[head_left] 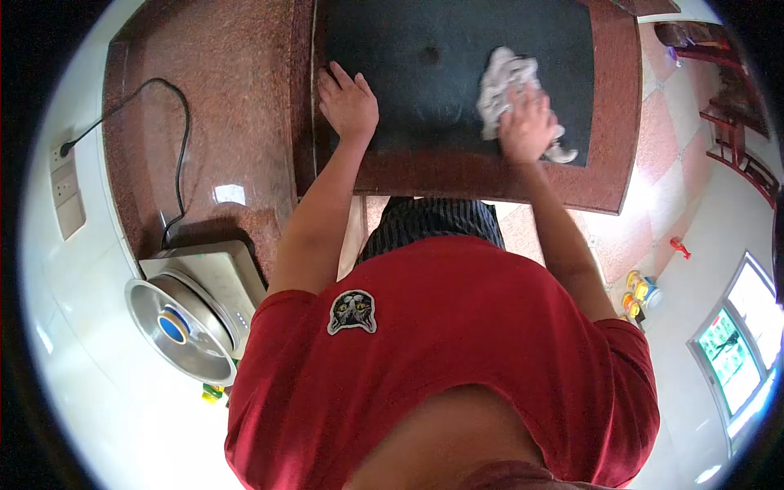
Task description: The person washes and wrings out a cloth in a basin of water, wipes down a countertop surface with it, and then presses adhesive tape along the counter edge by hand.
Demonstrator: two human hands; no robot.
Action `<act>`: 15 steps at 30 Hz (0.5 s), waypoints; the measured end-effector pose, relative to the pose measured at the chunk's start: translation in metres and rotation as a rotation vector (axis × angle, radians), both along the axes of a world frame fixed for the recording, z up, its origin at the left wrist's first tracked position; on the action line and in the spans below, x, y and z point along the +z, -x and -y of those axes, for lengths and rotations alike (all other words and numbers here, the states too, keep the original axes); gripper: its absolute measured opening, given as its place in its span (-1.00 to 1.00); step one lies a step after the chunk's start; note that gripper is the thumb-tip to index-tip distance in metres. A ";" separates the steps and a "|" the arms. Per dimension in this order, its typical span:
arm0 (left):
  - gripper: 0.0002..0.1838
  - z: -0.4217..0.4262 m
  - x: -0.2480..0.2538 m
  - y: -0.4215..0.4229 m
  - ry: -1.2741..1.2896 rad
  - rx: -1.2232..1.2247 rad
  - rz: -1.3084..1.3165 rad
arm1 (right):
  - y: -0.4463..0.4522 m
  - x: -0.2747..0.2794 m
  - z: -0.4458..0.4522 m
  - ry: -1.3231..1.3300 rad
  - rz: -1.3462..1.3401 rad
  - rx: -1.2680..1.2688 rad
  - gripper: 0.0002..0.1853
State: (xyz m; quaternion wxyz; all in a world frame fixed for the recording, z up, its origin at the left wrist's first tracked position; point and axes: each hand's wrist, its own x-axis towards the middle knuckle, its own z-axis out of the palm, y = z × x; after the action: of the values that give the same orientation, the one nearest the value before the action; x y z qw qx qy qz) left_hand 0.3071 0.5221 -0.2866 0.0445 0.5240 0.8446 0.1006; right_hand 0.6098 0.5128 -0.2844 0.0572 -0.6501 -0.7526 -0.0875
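Note:
My right hand (pixel 527 129) presses on a crumpled white and grey cloth (pixel 495 96) and is slightly blurred by motion. The cloth lies on the right part of a dark, flat panel (pixel 400 49) framed in reddish-brown. A loose end of it sticks out below my fingers, near the panel's lower right corner. My left hand (pixel 351 106) rests on the panel's left edge with its fingers stretched out and nothing in them. Faint smudges and a dark spot show on the panel between my hands.
To the left runs a reddish-brown speckled counter (pixel 229 106) with a black power cord (pixel 186 131) plugged into a wall socket (pixel 64 151). A metal basin (pixel 147 314) stands on a light-coloured appliance (pixel 224 273). Wooden chairs (pixel 735 147) stand at the far right.

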 end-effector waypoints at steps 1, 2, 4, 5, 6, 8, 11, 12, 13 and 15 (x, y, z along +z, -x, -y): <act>-0.40 0.002 0.000 0.000 -0.001 -0.011 -0.015 | 0.021 -0.002 0.009 0.030 0.004 0.031 -0.41; -0.41 0.002 -0.001 0.001 -0.005 -0.025 -0.032 | 0.043 -0.005 0.015 0.073 -0.040 0.073 -0.40; -0.42 -0.001 -0.002 0.001 -0.001 -0.043 -0.062 | 0.084 -0.005 0.022 0.086 -0.109 0.220 -0.47; -0.42 -0.002 -0.004 0.002 0.007 -0.044 -0.074 | 0.104 -0.012 0.028 0.018 -0.196 0.308 -0.54; -0.42 -0.001 -0.006 0.002 0.017 -0.042 -0.086 | 0.123 -0.014 0.031 -0.043 -0.220 0.371 -0.56; -0.43 0.003 -0.010 0.004 0.013 -0.056 -0.053 | 0.133 -0.002 0.036 0.079 -0.332 0.499 -0.56; -0.44 0.002 -0.012 0.007 -0.013 -0.074 -0.056 | 0.106 0.022 0.006 0.331 -0.099 0.368 -0.55; -0.44 0.002 -0.011 0.006 -0.020 -0.081 -0.072 | 0.081 0.025 -0.002 0.446 0.027 0.272 -0.55; -0.44 0.002 -0.009 0.005 -0.033 -0.086 -0.086 | 0.036 0.010 -0.008 0.252 0.121 0.294 -0.52; -0.45 0.002 -0.006 0.002 -0.033 -0.084 -0.067 | -0.050 0.003 -0.023 -0.019 0.008 0.235 -0.49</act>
State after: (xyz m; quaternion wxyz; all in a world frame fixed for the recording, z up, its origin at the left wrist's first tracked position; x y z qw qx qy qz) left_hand 0.3046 0.5197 -0.2926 0.0118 0.5628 0.8210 0.0950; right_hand 0.6595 0.5354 -0.2811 0.0701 -0.5564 -0.8231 -0.0898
